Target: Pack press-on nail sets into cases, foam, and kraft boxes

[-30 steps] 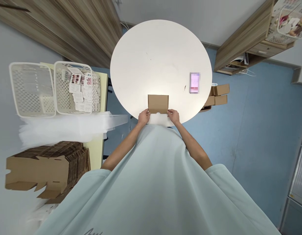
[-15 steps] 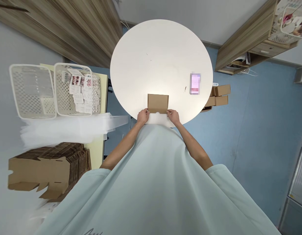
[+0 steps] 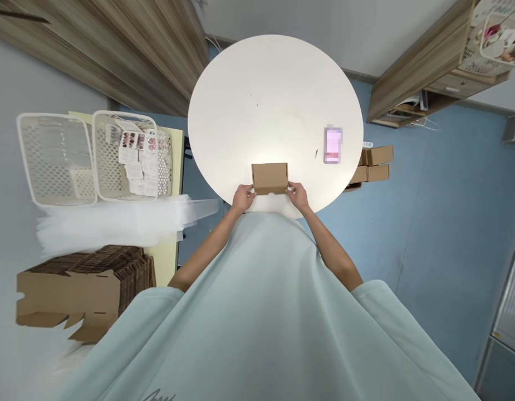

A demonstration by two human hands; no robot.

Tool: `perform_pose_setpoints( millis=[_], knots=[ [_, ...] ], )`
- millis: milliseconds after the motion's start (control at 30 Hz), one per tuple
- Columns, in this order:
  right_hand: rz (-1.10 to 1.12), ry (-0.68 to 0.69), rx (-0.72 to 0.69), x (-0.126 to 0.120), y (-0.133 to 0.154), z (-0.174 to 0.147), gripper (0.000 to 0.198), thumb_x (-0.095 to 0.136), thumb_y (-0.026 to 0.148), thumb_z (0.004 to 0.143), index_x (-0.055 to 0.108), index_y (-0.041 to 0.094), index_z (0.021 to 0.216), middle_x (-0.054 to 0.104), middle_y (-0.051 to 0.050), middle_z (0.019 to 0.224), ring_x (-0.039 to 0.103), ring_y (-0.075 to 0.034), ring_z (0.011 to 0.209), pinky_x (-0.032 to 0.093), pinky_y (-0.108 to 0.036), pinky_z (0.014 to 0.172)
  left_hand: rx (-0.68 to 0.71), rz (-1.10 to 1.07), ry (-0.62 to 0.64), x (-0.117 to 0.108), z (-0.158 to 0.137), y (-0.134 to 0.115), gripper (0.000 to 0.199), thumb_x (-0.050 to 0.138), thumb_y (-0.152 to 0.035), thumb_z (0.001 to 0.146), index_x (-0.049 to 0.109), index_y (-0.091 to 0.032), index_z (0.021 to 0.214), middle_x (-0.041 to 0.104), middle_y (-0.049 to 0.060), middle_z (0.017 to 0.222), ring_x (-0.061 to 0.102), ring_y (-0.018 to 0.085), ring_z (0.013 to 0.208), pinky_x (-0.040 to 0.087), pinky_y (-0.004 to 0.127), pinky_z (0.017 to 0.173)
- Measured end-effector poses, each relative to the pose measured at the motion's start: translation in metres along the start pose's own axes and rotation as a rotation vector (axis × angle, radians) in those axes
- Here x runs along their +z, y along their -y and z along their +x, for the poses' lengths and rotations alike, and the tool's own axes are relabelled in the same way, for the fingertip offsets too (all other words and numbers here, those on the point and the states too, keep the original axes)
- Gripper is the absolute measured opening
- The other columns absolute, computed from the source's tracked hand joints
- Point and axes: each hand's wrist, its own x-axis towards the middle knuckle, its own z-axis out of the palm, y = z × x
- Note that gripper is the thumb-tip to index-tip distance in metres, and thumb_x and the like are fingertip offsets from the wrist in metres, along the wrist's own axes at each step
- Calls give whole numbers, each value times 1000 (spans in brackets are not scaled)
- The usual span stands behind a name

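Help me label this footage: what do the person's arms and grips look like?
The left grip and right grip are bare, ungloved hands. The forearms are bare too; no watch or bracelet shows. Loose, pale blue-green short sleeves end near the elbows.

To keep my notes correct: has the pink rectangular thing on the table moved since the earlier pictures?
No, the pink rectangular thing keeps its place beside the small dark mark on the white table.
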Motion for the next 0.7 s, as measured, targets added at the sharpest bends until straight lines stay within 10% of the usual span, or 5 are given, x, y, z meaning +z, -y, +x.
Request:
perform_pose_setpoints(
  millis=[467, 700],
  knots=[
    [150, -32, 32, -54, 14, -29, 42, 68, 58, 106, 88, 22, 113, 84, -9, 130, 76, -29, 120, 60, -44, 111, 80, -236, -99, -21, -25, -25, 30, 68, -39, 108, 87, -19, 115, 83, 11, 134, 75, 31, 131, 59, 43, 118],
    [274, 24, -25, -49, 2, -27, 63, 71, 60, 101, 73, 20, 150, 81, -10, 129, 74, -24, 113, 61, -40, 107, 74, -361, -19, -13, -15, -23, 54, 71, -35, 102, 71, -15, 152, 79, 16, 141, 79, 25, 110, 63, 41, 105]
  ],
)
